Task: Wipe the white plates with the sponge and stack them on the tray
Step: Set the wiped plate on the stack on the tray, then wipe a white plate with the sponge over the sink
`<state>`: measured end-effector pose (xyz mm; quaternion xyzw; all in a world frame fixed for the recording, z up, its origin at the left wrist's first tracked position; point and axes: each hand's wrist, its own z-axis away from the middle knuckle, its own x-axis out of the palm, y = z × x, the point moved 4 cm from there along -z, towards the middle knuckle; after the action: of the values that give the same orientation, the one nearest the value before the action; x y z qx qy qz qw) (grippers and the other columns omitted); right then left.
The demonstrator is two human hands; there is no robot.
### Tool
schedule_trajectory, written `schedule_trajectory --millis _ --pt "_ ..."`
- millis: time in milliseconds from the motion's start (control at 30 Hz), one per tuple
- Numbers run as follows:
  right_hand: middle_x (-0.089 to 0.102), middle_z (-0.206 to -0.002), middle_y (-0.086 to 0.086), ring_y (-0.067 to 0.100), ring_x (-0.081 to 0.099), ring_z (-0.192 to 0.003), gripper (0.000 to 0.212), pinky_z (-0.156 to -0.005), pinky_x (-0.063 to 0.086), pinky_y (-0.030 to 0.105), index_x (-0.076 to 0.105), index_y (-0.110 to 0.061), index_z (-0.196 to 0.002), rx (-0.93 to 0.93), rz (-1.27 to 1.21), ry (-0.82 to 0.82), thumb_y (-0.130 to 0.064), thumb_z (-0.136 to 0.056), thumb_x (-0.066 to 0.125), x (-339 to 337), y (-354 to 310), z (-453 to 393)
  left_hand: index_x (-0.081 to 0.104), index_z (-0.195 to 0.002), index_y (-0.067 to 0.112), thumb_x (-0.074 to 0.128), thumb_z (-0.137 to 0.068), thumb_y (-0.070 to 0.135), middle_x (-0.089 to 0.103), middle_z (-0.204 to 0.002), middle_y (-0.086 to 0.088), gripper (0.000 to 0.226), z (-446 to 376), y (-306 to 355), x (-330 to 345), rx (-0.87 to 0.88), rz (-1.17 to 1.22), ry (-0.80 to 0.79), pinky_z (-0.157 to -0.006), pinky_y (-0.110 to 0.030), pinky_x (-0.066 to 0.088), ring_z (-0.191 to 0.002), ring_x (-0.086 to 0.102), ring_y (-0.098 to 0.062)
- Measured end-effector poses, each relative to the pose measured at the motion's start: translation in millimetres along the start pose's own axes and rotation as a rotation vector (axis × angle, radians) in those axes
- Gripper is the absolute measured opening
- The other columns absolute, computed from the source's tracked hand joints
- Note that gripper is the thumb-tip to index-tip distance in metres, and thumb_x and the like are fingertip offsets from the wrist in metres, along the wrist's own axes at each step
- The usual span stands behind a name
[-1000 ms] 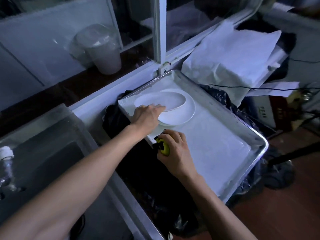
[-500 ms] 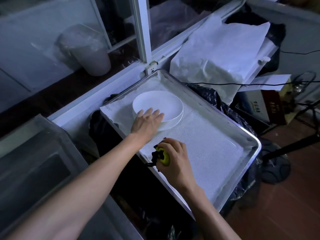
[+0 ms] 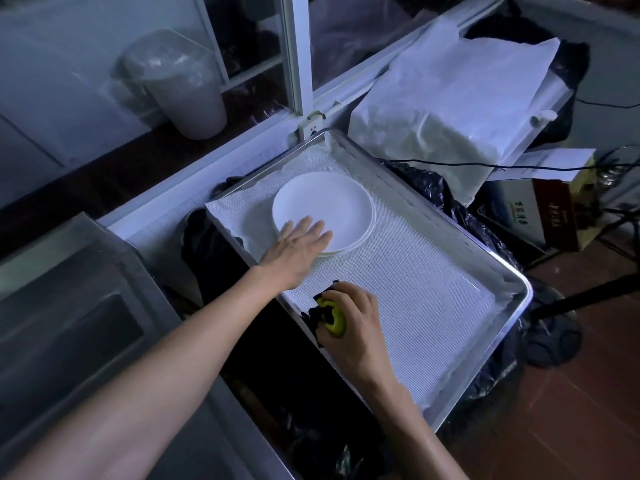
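Observation:
A stack of white plates (image 3: 325, 206) lies flat on the far left part of the metal tray (image 3: 512, 299), which is lined with a white textured cloth. My left hand (image 3: 298, 247) lies with straight fingers on the near edge of the top plate. Just below it, at the tray's near left rim, my right hand (image 3: 353, 320) grips a yellow-green sponge (image 3: 335, 318) with a dark scouring side.
A steel sink (image 3: 69, 334) is at the left. A white window frame (image 3: 298, 64) and a plastic-covered bucket (image 3: 180, 84) stand behind the tray. A white bag (image 3: 450, 98), a black cable (image 3: 519, 166) and boxes crowd the right; black plastic lies under the tray.
The top plate, tilted in my left hand a second ago, now lies flat on the stack, and the hand's fingers have straightened. My right hand with the sponge has stayed put.

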<state>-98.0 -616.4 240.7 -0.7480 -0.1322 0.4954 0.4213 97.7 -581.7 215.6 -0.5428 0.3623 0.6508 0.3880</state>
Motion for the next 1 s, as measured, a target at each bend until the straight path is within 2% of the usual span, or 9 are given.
schedule_trajectory --millis 167,267,367,500,600,733,833,933,1000 --pt "0.055 -0.128 -0.011 0.016 0.046 -0.117 0.042 -0.102 0.032 0.016 0.068 -0.026 -0.114 0.001 0.004 -0.01 -0.017 -0.074 0.078 1.2 -6.3 10.0 0.03 -0.156 0.023 0.042 -0.095 -0.004 0.02 -0.167 -0.003 0.068 3.7 2.5 -3.3 -0.025 -0.004 -0.005 -0.124 -0.053 0.013 -0.155 0.01 -0.025" --pt "0.055 -0.128 -0.01 0.017 0.045 -0.118 0.044 -0.101 0.034 0.018 0.068 -0.025 -0.114 -0.01 -0.007 -0.021 -0.014 -0.073 0.077 4.8 -14.5 15.5 0.049 -0.147 0.018 0.047 -0.096 0.0 0.043 -0.158 -0.005 0.054 22.1 1.5 -9.8 -0.018 0.035 0.092 -0.121 -0.05 0.022 -0.15 0.03 -0.027" --pt "0.055 -0.129 -0.01 0.019 0.045 -0.119 0.045 -0.1 0.035 0.018 0.067 -0.024 -0.115 -0.021 -0.026 -0.053 -0.013 -0.072 0.077 15.4 -27.7 20.9 0.07 -0.119 0.007 0.057 -0.085 -0.006 0.069 -0.125 -0.013 0.039 66.0 -6.6 -17.4 -0.011 0.153 0.29 -0.104 -0.051 0.045 -0.124 0.061 -0.036" --pt "0.055 -0.131 -0.007 0.022 0.045 -0.119 0.049 -0.1 0.035 0.017 0.067 -0.022 -0.117 -0.092 -0.018 -0.124 -0.013 -0.071 0.078 39.9 -55.5 30.1 0.077 -0.106 0.006 0.069 -0.078 -0.004 0.077 -0.098 -0.01 0.031 151.3 -33.9 -6.3 -0.168 0.249 0.42 -0.079 -0.046 0.06 -0.094 0.073 -0.032" --pt "0.053 -0.133 -0.007 0.02 0.045 -0.121 0.051 -0.101 0.041 0.027 0.065 -0.023 -0.12 -0.156 0.011 -0.186 -0.016 -0.072 0.08 64.1 -82.2 41.6 0.077 -0.107 0.004 0.063 -0.089 0.001 0.077 -0.098 -0.013 0.023 223.8 -58.2 20.6 -0.35 0.366 0.386 -0.079 -0.049 0.059 -0.094 0.071 -0.034" --pt "0.054 -0.135 0.0 0.025 0.046 -0.121 0.052 -0.102 0.04 0.029 0.066 -0.02 -0.121 -0.249 0.06 -0.28 -0.018 -0.072 0.082 111.6 -122.1 65.7 0.075 -0.092 -0.004 0.067 -0.081 -0.013 0.075 -0.092 -0.019 0.017 327.9 -73.1 49.6 -0.456 0.457 0.353 -0.081 -0.045 0.058 -0.088 0.07 -0.036" --pt "0.052 -0.134 -0.002 0.024 0.044 -0.12 0.05 -0.098 0.043 0.032 0.065 -0.021 -0.121 -0.333 0.062 -0.373 -0.02 -0.074 0.083 153.8 -153.7 90.8 0.071 -0.084 0.005 0.063 -0.082 -0.009 0.07 -0.088 -0.013 0.016 401.9 -80.4 67.7 -0.561 0.446 0.307 -0.074 -0.037 0.054 -0.09 0.067 -0.033" --pt "0.053 -0.132 0.0 0.025 0.045 -0.117 0.052 -0.097 0.046 0.037 0.065 -0.02 -0.121 -0.393 0.079 -0.456 -0.019 -0.072 0.083 194.1 -178.9 113.6 0.074 -0.111 0.011 0.055 -0.088 0.005 0.072 -0.112 -0.009 0.03 462.4 -87.6 87.8 -0.676 0.427 0.264 -0.084 -0.037 0.054 -0.106 0.064 -0.028" --pt "0.055 -0.129 0.003 0.028 0.048 -0.114 0.053 -0.096 0.047 0.041 0.066 -0.017 -0.121 -0.445 0.096 -0.513 -0.016 -0.07 0.083 225.2 -198.7 132.7 0.071 -0.118 0.01 0.056 -0.086 0.005 0.072 -0.118 -0.01 0.037 502.4 -94.4 99.4 -0.751 0.421 0.245 -0.087 -0.04 0.055 -0.11 0.064 -0.032"
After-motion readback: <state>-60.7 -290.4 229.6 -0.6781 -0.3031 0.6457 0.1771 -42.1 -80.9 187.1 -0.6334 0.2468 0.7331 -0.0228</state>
